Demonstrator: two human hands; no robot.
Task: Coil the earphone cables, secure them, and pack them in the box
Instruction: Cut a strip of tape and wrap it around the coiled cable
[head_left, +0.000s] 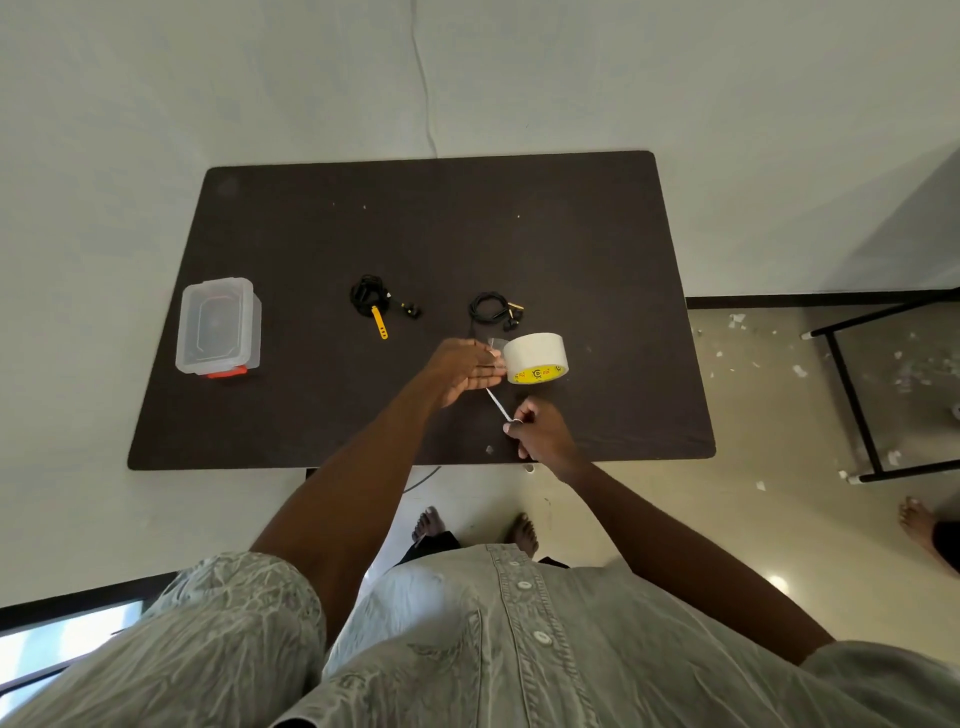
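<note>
Left hand (462, 370) holds one tape roll (536, 357); two coiled earphones (372, 297).

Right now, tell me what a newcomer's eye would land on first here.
First the tape roll near the table's front edge, with both hands at it: the left hand against the roll, the right hand holding scissors. Behind it lie two coiled black earphones, the left one beside a yellow strap. A clear lidded box sits at the left.
</note>
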